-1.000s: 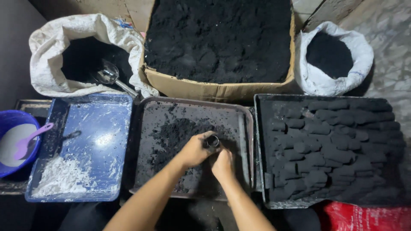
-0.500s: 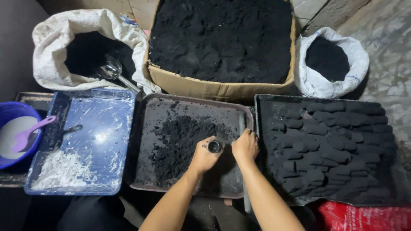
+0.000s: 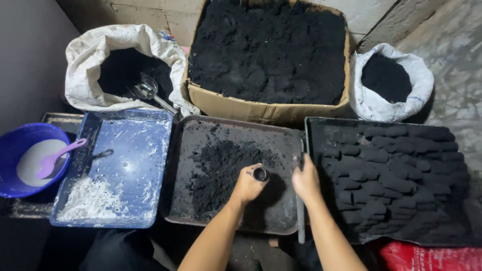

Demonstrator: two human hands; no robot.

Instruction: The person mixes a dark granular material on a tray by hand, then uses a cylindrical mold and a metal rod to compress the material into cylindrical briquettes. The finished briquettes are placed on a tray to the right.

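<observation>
My left hand (image 3: 247, 188) is closed around a small dark metal tube (image 3: 259, 174), held upright over the middle tray (image 3: 201, 130). That tray holds a heap of loose black powder (image 3: 216, 168). My right hand (image 3: 306, 179) is apart from the tube, at the seam between the middle tray and the right tray (image 3: 314, 125). Its blackened fingers are curled, and what they hold is hidden. The right tray carries several rows of short black pressed lumps (image 3: 386, 175).
A cardboard box of black powder (image 3: 271, 50) stands behind the trays, between a white sack with a metal scoop (image 3: 148, 90) and a smaller white sack (image 3: 389, 80). At left are a blue tray with white powder (image 3: 90, 200) and a blue bowl with a pink spoon (image 3: 30, 160).
Both hands were together on the tube. My right hand has let go of it and moved right to the edge of the right tray. My left hand keeps the tube.
</observation>
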